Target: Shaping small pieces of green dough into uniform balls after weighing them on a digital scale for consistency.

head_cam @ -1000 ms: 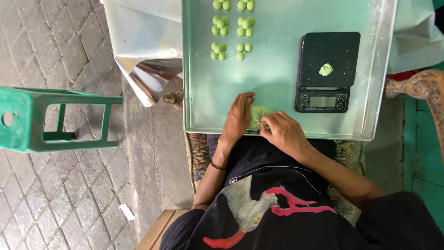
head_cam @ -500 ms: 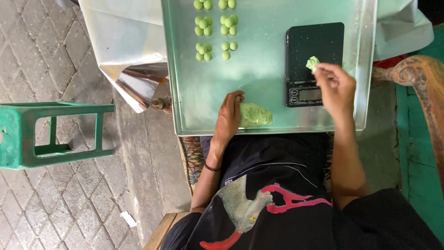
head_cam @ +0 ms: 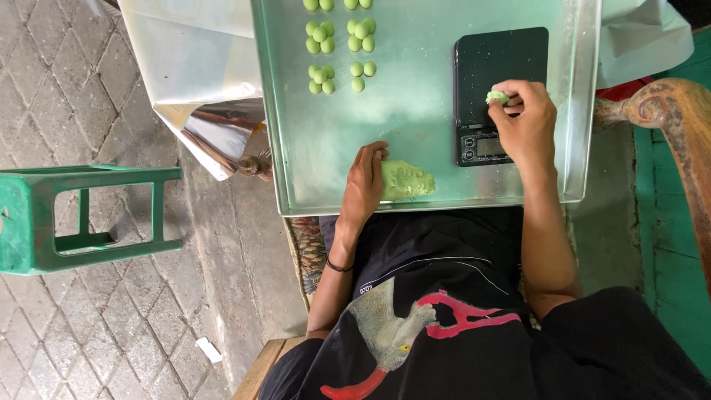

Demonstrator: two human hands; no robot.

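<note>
The right hand (head_cam: 523,118) pinches a small pale-green lump of dough (head_cam: 496,96) between thumb and fingertips, its grip closed narrowly around it, just over the flat black digital kitchen scale (head_cam: 498,74) that sits toward the right edge of the wide, shallow metal tray (head_cam: 415,111); whether the lump already touches the scale plate I cannot tell. The left hand (head_cam: 365,181) lies palm-down on the tray near its near edge, fingers loosely spread and resting against the left side of a larger, flattened mass of the same green dough (head_cam: 406,180). Toward the far left corner of the tray, small round green dough balls (head_cam: 339,48) stand in tidy clusters, well apart from both hands. The tray rests across the lap of the seated person in a black printed shirt. Off its left edge lies a sheet of clear plastic wrap (head_cam: 196,67), and farther left a green plastic stool (head_cam: 81,218) lies on the grey paving stones (head_cam: 89,326).
</note>
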